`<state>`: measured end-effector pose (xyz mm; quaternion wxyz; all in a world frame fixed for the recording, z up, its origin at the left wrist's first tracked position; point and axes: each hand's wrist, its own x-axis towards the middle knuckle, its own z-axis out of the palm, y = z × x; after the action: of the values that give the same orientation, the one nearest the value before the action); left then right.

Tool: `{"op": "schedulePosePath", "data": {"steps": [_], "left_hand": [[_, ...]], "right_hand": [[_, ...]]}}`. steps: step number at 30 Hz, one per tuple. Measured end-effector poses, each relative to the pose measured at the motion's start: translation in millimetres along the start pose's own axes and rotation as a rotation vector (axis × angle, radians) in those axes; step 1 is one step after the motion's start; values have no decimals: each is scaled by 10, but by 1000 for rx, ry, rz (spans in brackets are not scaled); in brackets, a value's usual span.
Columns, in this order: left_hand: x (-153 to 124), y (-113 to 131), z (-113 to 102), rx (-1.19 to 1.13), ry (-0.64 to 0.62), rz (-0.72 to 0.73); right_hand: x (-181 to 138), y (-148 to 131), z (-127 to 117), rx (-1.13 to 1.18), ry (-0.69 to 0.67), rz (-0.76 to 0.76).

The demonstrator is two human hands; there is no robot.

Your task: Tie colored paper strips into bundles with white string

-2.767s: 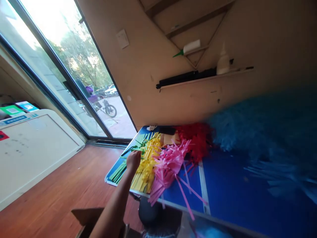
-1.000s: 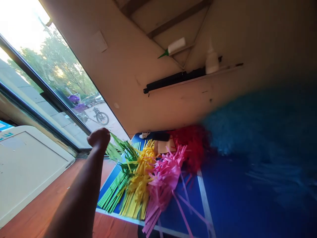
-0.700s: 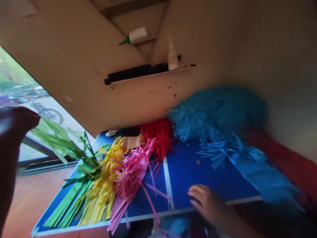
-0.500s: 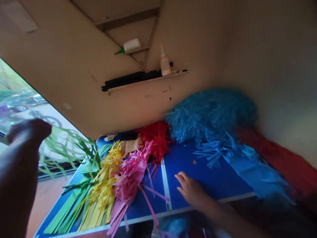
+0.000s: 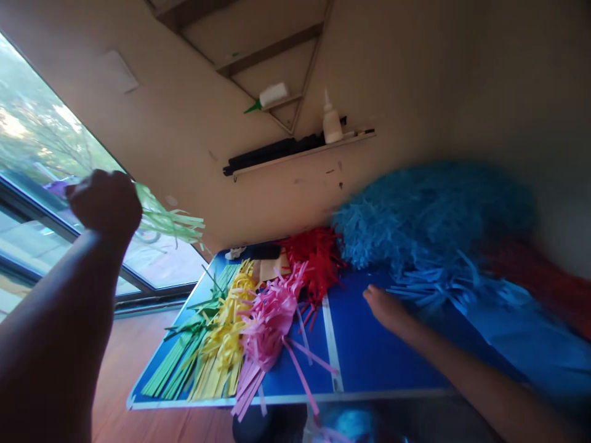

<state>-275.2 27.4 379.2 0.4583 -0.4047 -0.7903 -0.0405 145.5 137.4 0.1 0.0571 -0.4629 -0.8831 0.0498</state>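
My left hand is raised in a fist at the left, closed on a bunch of green paper strips that trail to the right in the air. My right hand lies over the blue table, fingers stretched toward the blue paper fringe pile; it holds nothing. On the table lie rows of green strips, yellow strips, pink strips and red strips.
A wall shelf carries a white glue bottle and a black bar. A second bottle lies on a higher ledge. A large window is at the left, over a wooden floor.
My left hand has lifted a bunch of green strips off the table and holds it high. My right hand came into view and slid forward across the table toward the blue pile.
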Motion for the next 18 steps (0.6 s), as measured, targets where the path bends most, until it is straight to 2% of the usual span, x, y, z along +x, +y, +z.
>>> {"op": "schedulePosePath", "data": {"steps": [2,4,7,9,12,13,15,18], "left_hand": [[-176,90,-117,77,-1,96],[-416,185,-238,124,1,203],[-846,362,-428,150,20,347],[-1147,525,-576,143,49,403],[-1576,821,-805,40,138,411],[-1708,915,-871,-32,165,409],[-1953,1065,-968,-189,204,396],[-2275,1153,-1008,-393,213,305]], "right_hand": [[93,109,-112,7,66,30],[53,45,-263,115,195,-15],[-240,-378,-564,489,417,-258],[-497,-787,-801,723,479,-404],[-786,-1384,-1131,941,352,-627],[-836,-1544,-1215,982,305,-659],[-871,-1778,-1327,1038,192,-666],[-834,-1908,-1354,1097,17,-604]]}}
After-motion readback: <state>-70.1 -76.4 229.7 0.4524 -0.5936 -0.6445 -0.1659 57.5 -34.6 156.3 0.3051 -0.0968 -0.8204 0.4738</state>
